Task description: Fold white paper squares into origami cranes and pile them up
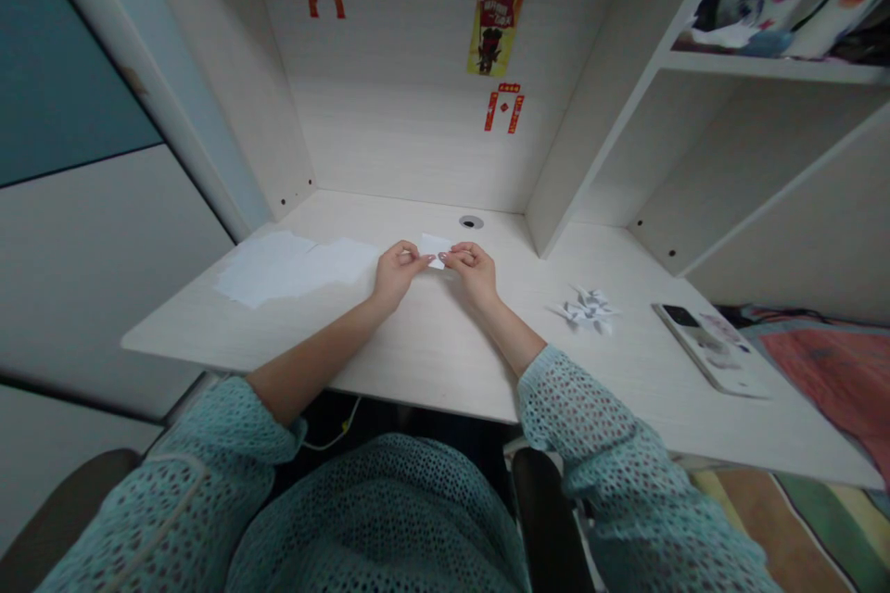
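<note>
A small white piece of paper (435, 244) is held up over the middle of the desk between both hands. My left hand (401, 272) pinches its left side with thumb and fingers. On the other side, my right hand (474, 271) pinches it too, so the two thumbs nearly meet along the lower edge. Fingers cover part of the paper, and any creases in it are too small to tell. Left of my left hand, loose white paper sheets (285, 271) lie spread and overlapping. Several folded white paper pieces with pointed tips (588, 309) sit in a cluster to the right.
A phone (709, 347) in a light case lies face down on the right of the white desk (431, 371). Behind my hands is a round cable hole (471, 222). An upright divider (577, 148) rises at the back right. A chair armrest (549, 519) stands below the front edge.
</note>
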{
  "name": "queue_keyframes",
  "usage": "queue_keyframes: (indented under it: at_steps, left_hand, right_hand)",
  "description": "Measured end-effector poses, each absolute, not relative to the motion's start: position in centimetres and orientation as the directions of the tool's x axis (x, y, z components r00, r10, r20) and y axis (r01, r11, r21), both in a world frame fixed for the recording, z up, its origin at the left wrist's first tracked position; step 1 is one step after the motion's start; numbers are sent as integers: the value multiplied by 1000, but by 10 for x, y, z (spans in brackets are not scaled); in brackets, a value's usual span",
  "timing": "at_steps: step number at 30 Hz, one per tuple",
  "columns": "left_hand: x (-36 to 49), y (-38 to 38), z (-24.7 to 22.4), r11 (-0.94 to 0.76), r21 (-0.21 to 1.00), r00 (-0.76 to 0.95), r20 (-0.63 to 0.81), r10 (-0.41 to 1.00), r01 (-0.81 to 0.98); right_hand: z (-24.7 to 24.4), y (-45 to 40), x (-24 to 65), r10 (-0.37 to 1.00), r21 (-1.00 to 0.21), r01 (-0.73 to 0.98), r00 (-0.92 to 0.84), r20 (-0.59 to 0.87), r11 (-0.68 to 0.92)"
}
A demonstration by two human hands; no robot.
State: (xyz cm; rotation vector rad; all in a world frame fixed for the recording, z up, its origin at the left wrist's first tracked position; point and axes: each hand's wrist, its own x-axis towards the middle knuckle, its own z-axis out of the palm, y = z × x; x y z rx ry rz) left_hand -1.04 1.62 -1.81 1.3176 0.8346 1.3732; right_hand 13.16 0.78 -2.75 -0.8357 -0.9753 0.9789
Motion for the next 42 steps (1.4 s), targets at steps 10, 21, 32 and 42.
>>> queue_keyframes:
  at_steps: [10,21,32,42]
  left_hand:
    - [-9,22,-25,8,996,237,14,971,-93]
    - [-6,18,-23,-91,991,241,112,964,-95]
    - [-8,18,-26,-147,984,208,164,964,-97]
    - [-7,18,-24,-121,987,196,139,971,-102]
  right_hand:
    - [-25,8,136,902,-890,-218,262,343,402]
    - [-33,13,137,926,-914,-253,287,244,319]
    - [-31,8,126,964,-911,-335,186,189,243]
    - [-32,10,131,955,-925,-266,198,222,271]
